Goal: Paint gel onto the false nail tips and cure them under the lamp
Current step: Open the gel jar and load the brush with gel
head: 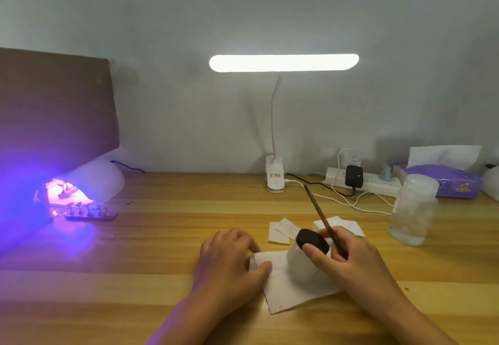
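The white curing lamp (94,180) glows violet at the left of the wooden desk. A strip holder with several false nail tips (90,213) lies at its mouth, partly outside. My right hand (348,258) grips a thin brown brush (321,217) and also holds a white gel jar (302,266) with a black lid (312,239), tilted over a white tissue (291,290). My left hand (229,261) rests on the tissue's left edge, fingers curled with the thumb on the paper.
A lit white desk lamp (275,174) stands at the back centre. To the right are a power strip (361,181) with cables, a translucent jar (414,212), a purple tissue box (442,180). White pads (280,232) lie behind the jar.
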Demonstrator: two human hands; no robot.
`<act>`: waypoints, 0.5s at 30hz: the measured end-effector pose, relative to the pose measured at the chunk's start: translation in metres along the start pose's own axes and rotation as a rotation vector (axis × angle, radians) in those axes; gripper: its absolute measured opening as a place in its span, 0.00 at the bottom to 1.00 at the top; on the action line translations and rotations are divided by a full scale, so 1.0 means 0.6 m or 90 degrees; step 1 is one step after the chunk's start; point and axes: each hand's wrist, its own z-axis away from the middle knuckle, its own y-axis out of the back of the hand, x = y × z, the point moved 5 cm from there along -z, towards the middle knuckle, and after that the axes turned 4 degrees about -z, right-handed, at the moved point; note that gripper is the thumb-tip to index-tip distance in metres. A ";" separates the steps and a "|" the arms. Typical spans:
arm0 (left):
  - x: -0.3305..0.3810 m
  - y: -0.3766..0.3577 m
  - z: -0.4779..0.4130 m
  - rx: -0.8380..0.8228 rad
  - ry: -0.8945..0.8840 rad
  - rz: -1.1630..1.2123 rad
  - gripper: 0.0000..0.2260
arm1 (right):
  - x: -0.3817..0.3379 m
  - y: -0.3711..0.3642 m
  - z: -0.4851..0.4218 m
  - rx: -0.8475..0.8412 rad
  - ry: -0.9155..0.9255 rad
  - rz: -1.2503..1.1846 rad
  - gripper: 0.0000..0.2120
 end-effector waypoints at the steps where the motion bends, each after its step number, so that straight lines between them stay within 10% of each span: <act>1: -0.001 -0.001 0.000 0.001 -0.004 0.017 0.09 | 0.001 0.001 -0.001 0.011 -0.002 -0.020 0.27; 15: -0.038 0.011 -0.080 0.050 0.160 0.271 0.04 | 0.016 0.028 -0.004 0.181 0.009 -0.200 0.18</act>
